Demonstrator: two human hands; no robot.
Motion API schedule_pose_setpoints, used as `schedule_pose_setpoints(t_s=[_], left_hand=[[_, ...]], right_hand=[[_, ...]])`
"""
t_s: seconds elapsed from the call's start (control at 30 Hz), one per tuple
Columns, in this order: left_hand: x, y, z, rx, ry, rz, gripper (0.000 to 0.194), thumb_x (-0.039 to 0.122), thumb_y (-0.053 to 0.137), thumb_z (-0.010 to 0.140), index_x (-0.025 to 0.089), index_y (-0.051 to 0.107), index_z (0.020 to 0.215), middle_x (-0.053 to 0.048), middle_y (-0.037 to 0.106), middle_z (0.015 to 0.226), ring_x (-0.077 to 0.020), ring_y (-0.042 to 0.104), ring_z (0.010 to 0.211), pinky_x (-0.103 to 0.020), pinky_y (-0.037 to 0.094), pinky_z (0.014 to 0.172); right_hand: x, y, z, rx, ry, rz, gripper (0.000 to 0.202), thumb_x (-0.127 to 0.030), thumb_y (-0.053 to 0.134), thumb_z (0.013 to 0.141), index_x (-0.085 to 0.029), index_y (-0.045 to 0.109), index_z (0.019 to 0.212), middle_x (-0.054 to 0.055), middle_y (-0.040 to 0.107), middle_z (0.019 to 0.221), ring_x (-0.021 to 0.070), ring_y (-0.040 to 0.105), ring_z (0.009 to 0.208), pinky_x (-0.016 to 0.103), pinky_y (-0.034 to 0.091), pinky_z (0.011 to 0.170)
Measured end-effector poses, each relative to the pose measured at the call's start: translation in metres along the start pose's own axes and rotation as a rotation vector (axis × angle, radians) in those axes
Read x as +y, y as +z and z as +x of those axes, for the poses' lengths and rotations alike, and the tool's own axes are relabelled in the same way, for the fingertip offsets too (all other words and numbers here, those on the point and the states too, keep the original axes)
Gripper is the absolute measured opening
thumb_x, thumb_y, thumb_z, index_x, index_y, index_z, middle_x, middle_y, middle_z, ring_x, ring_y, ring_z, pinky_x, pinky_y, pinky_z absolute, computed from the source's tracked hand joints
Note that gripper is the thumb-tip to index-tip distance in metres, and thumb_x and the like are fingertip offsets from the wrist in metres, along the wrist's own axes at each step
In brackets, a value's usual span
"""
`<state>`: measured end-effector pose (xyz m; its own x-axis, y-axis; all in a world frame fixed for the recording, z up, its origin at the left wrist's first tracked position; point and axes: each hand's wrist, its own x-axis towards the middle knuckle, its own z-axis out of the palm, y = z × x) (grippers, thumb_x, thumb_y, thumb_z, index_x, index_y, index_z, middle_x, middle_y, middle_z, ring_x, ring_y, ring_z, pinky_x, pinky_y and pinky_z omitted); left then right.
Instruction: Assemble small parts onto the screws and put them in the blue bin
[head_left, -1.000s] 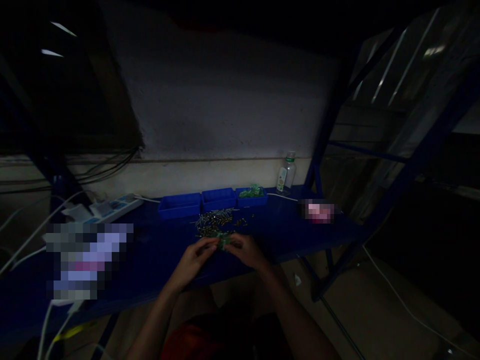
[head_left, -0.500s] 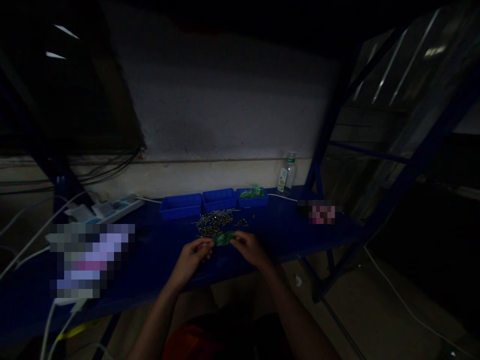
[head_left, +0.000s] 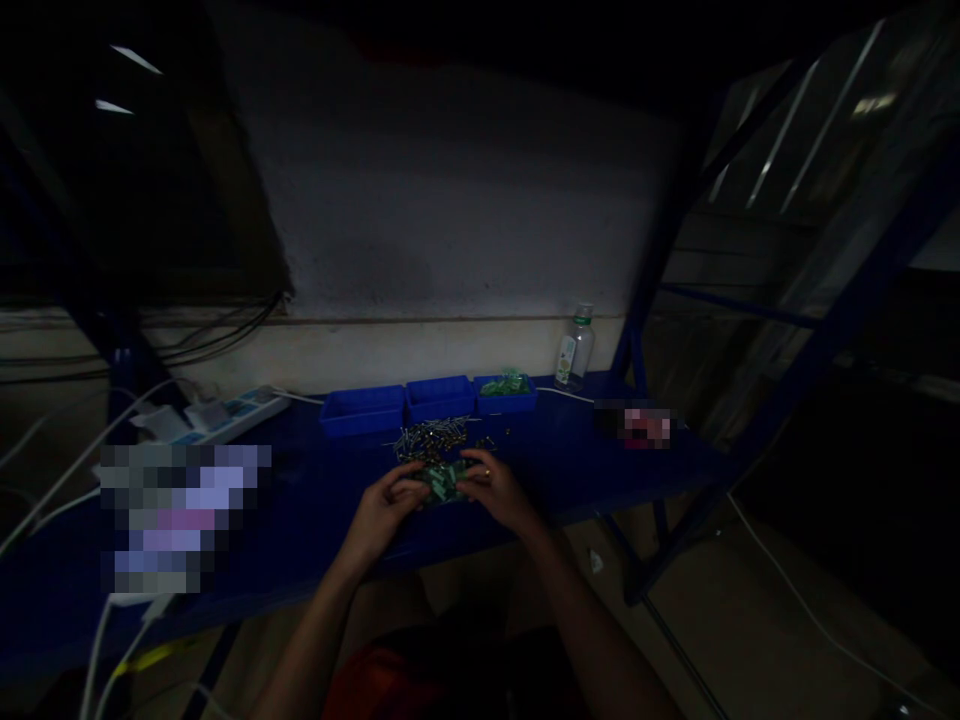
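Observation:
A small green plastic packet (head_left: 444,482) is held between both hands above the front of the blue table (head_left: 315,500). My left hand (head_left: 388,502) grips its left side with bent fingers. On the right side, my right hand (head_left: 491,487) pinches it, and a ring shows on one finger. Just behind the packet lies a pile of loose metal screws (head_left: 433,437), partly hidden by the hands. A few small metal pieces (head_left: 486,443) lie to the right of the pile.
Three blue bins line the back: left (head_left: 364,412), middle (head_left: 440,398), and right (head_left: 504,404) with green packets. A clear bottle (head_left: 574,350) stands behind. A power strip (head_left: 232,415) with cables is at the left. Blurred items lie at both sides.
The green packet looks wider and more spread out between my hands. The fingers of both hands have shifted over its top edge; the arms have barely moved.

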<state>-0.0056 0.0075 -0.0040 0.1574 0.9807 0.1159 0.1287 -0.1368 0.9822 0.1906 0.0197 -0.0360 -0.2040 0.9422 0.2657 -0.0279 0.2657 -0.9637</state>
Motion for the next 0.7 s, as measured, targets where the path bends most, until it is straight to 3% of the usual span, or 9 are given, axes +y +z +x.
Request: schedule_pose_setpoints(t_s=[0.13, 0.27, 0.43, 0.53, 0.63, 0.7], left_hand=[[-0.002, -0.001, 0.000, -0.001, 0.004, 0.023, 0.032, 0.038, 0.068, 0.064, 0.014, 0.063, 0.085, -0.004, 0.068, 0.077, -0.0169, 0.062, 0.069, -0.026, 0.047, 0.066], [-0.001, -0.002, 0.001, -0.002, 0.018, 0.032, 0.038, 0.041, 0.063, 0.070, 0.013, 0.062, 0.096, -0.006, 0.068, 0.081, -0.0189, 0.063, 0.075, -0.029, 0.048, 0.070], [0.002, -0.001, 0.001, 0.003, 0.017, 0.057, 0.038, 0.041, 0.058, 0.074, 0.012, 0.060, 0.100, -0.006, 0.067, 0.081, -0.0187, 0.062, 0.075, -0.030, 0.048, 0.070], [0.003, -0.001, -0.001, -0.023, 0.033, 0.088, 0.035, 0.040, 0.056, 0.075, 0.012, 0.062, 0.097, -0.006, 0.065, 0.078, -0.0178, 0.061, 0.073, -0.028, 0.047, 0.068], [0.004, -0.001, -0.003, -0.040, 0.038, 0.119, 0.033, 0.039, 0.056, 0.076, 0.013, 0.063, 0.095, -0.005, 0.064, 0.076, -0.0174, 0.060, 0.072, -0.027, 0.045, 0.066], [0.004, 0.000, -0.004, -0.038, 0.036, 0.131, 0.032, 0.039, 0.056, 0.075, 0.013, 0.064, 0.093, -0.004, 0.064, 0.074, -0.0174, 0.059, 0.071, -0.026, 0.045, 0.065]], right_hand=[[0.010, 0.000, 0.002, -0.021, 0.006, -0.003, 0.030, -0.036, 0.065, 0.069, -0.018, 0.059, 0.092, 0.001, 0.063, 0.077, 0.0133, 0.059, 0.067, 0.023, 0.045, 0.056], [0.011, -0.005, 0.009, 0.011, -0.025, -0.026, 0.027, -0.037, 0.063, 0.071, -0.018, 0.059, 0.090, 0.002, 0.064, 0.078, 0.0155, 0.060, 0.070, 0.024, 0.046, 0.056], [-0.014, -0.042, 0.053, 0.391, -0.130, -0.406, 0.024, -0.034, 0.052, 0.081, -0.019, 0.059, 0.097, 0.005, 0.065, 0.092, 0.0185, 0.060, 0.085, 0.032, 0.046, 0.079], [-0.033, -0.073, 0.089, 0.497, -0.217, -0.789, 0.027, -0.027, 0.042, 0.088, -0.018, 0.058, 0.107, 0.009, 0.060, 0.110, 0.0201, 0.052, 0.103, 0.034, 0.037, 0.093], [-0.038, -0.096, 0.115, 0.363, -0.148, -1.146, 0.031, -0.021, 0.036, 0.090, -0.016, 0.056, 0.114, 0.011, 0.057, 0.114, 0.0204, 0.047, 0.111, 0.033, 0.032, 0.097], [-0.033, -0.105, 0.124, 0.284, -0.105, -1.179, 0.026, -0.019, 0.043, 0.087, -0.016, 0.062, 0.104, 0.012, 0.061, 0.105, 0.0206, 0.052, 0.103, 0.032, 0.035, 0.092]])
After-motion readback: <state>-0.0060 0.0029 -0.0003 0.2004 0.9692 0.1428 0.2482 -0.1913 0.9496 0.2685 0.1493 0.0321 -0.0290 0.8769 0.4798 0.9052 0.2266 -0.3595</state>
